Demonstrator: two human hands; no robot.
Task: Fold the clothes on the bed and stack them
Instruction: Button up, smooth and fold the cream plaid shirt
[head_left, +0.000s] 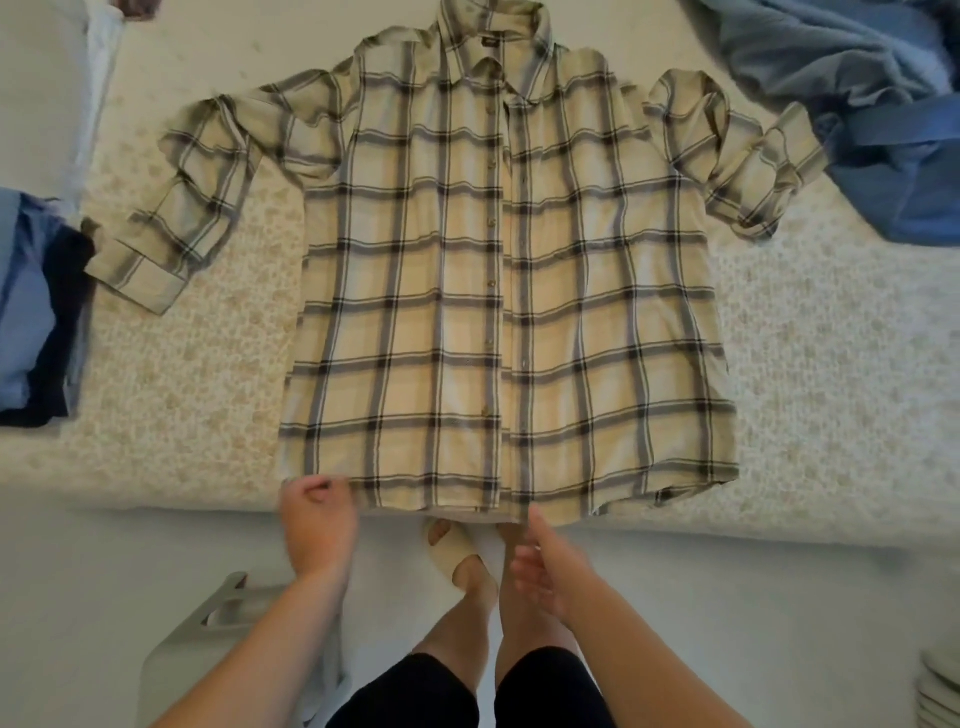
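A cream plaid shirt (509, 291) is laid out flat, front up and buttoned, on a bed (208, 395) covered with a pale spread in a tiny floral print, collar at the far side and hem right at the near edge, just hanging over it a bit. Both sleeves are spread out to the sides, each bent partway down, and the right cuff is resting on a heap of blue clothes (872, 104) bunched up in the far right corner. On the left edge of the bed a small pile of folded clothes (36, 312) in light blue and navy can be seen, with something white (62, 93) beyond it. The left hand (317, 519) is curled at the shirt's lower left hem corner, though whether fabric is actually pinched can't be told since it's blurry. The right hand (540, 566) is held loose, fingers relaxed, just below the middle of the hem with nothing in it. A white floor is seen below, plus a grey plastic stool (218, 639), a foot in a beige slipper (452, 545), and some stacked white plates (940, 691) bottom right.
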